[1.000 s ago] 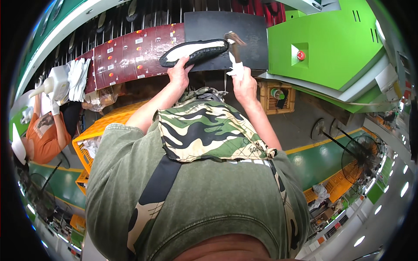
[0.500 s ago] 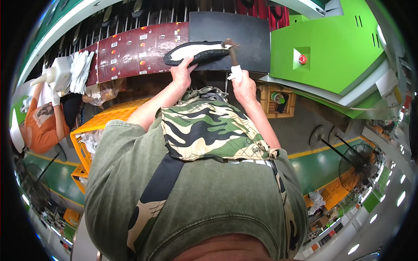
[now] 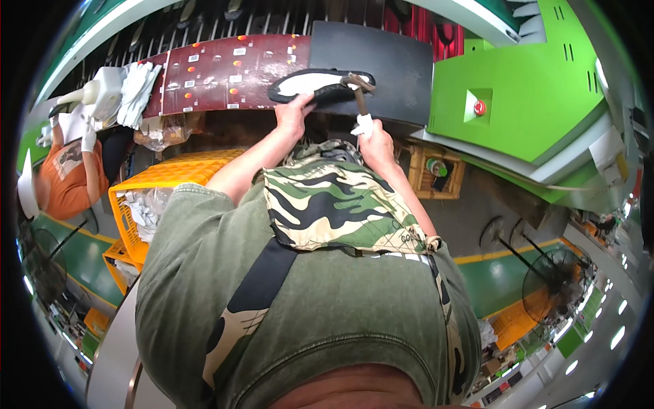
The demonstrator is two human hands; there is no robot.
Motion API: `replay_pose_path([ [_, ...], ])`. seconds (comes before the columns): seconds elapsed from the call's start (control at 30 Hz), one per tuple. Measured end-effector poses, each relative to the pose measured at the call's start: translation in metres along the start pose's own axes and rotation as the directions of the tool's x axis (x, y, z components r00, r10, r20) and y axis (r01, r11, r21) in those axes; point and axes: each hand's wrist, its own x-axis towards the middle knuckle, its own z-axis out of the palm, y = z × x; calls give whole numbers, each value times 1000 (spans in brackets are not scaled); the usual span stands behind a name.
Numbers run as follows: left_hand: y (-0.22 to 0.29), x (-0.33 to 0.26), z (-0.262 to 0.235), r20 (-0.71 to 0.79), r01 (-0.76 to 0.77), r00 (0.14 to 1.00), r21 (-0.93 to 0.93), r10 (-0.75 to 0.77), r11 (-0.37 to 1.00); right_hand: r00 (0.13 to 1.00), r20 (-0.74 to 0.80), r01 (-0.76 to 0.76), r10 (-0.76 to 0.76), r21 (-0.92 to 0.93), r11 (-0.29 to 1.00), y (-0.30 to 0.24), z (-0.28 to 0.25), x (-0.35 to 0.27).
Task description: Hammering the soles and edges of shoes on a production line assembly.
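A shoe sole (image 3: 300,84) with a white inner face and a raised black rim lies across a maroon sheet and a dark grey board (image 3: 402,68). My left hand (image 3: 293,114) grips the near edge of its left half, fingers partly hidden by the sole. In my right hand (image 3: 377,144) is a brush (image 3: 362,103) with brown bristles and white wrapping around its handle. The bristles touch or hover just over the sole's right end; I cannot tell which.
Right of the board stands a green machine (image 3: 518,102) with a red button (image 3: 479,108). White gloves (image 3: 139,92) and a pale bottle (image 3: 105,90) sit at the left, near a co-worker in an orange shirt (image 3: 71,174). A yellow crate (image 3: 177,170) stands left of me.
The brush has moved from the sole's right tip inward and slightly toward me. My left hand keeps its grip on the sole. The whole view has shifted a little.
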Motion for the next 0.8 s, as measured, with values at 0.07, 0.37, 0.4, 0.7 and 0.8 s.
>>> replay_pose_path([
  [0.07, 9, -10, -7, 93, 13, 996, -78, -6, 997, 1000, 4, -13, 13, -6, 1000, 4, -5, 4],
  [0.37, 103, 15, -31, 294, 238, 842, 549, -453, 801, 1000, 4, -29, 29, -18, 999, 14, -13, -8],
  [0.4, 113, 23, -29, 308, 263, 790, 611, -530, 747, 1000, -24, 7, -4, 123, 992, 14, -10, -7],
  [0.7, 91, 37, -47, 312, 530, 697, 384, -646, 757, 890, 41, -399, 454, 553, 731, 25, 8, -18],
  [0.8, 92, 38, -49, 307, 529, 732, 307, -609, 791, 866, 39, -452, 498, 486, 748, 36, 16, -23],
])
